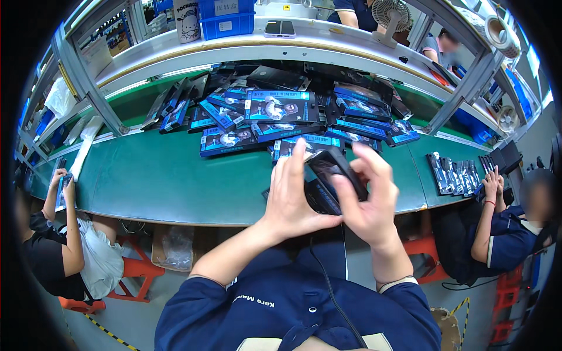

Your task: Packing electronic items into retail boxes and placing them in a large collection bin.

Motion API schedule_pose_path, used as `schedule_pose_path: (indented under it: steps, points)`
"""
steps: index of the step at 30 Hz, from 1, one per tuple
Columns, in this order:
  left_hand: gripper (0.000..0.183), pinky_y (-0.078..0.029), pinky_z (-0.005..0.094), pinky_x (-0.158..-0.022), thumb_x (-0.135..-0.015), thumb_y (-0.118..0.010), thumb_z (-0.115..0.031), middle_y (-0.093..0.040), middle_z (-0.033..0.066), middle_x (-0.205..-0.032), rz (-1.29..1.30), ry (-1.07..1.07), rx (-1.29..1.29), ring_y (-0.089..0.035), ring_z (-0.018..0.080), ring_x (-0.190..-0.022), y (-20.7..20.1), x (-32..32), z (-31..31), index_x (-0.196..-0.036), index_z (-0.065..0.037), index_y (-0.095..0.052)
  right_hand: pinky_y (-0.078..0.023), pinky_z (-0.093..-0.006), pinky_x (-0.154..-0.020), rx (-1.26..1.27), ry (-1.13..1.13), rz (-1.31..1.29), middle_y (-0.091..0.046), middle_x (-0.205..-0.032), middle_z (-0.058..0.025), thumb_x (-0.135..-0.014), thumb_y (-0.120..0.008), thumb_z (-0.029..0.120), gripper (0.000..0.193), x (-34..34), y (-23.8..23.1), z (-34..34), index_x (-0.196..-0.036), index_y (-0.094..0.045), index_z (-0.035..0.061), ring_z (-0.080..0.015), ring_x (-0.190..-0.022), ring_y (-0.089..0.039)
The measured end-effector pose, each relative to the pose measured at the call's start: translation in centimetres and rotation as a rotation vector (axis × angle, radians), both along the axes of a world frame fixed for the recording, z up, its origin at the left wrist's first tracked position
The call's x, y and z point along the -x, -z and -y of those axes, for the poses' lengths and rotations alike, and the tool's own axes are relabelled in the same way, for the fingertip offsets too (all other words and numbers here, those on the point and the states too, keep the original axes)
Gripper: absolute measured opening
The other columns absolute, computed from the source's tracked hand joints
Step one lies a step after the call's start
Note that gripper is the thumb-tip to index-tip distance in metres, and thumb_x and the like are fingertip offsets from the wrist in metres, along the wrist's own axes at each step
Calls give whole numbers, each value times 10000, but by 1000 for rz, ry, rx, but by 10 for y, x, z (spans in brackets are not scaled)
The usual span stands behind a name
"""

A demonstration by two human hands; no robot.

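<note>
In front of my chest, above the near edge of the green table, a small black box [321, 196] is held tilted between my two hands. My left hand [290, 202] cups its left side, fingers pointing up and thumb stretched along the bottom edge. My right hand [374, 205] grips the right side, with the thumb on the face and the fingers bent over the dark upper edge. Part of the box is covered by my fingers, and its inside is too dark to make out. Just beyond it lies a flat black-and-blue printed box [281, 146].
A heap of similar printed boxes [281, 108] spreads across the back of the green table [146, 175] under a shelf [328, 50]. A blue bin [227, 20] and a small fan [391, 20] stand on the shelf. Seated co-workers handle items at far left and right, near a row of packs [455, 175].
</note>
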State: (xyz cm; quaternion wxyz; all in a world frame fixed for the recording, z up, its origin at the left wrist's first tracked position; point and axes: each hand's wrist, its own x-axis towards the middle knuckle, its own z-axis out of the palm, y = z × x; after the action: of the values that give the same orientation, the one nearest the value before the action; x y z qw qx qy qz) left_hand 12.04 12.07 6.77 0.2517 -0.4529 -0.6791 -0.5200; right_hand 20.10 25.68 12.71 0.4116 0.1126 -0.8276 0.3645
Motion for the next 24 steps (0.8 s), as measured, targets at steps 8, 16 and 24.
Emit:
schedule_pose_path:
  steps: [8,16,24]
  points:
    - [802,-423,346,-918,-579,-926,-165,-414,130,-1206,263,13,-321,-484,206,-1102,31,-12,-3,-1117,-96,-335,-420,-379,-994,623,-593,318,-528,-1300,-197,-837,-629,-12,461,17,22,-1,-1278,-495,11,-281,-1192,-525]
    - [400,-455,304,-895,-903,-592,27,-609,159,-1051,700,412,-569,-587,174,-977,-3,-1,10,-1169,-92,-318,-516,-311,-811,291,-169,-204,-636,-1041,-170,-821,-687,-24,179,30,62,22,-973,-594,-6,-225,-949,-642]
    - [213,-470,264,-834,-883,-636,19,-622,106,-940,593,344,-581,-608,151,-907,3,-5,13,-971,-46,-454,-485,-309,-837,670,-388,-165,-597,-1004,-165,-873,-644,-12,271,32,75,25,-1014,-418,41,-215,-938,-616]
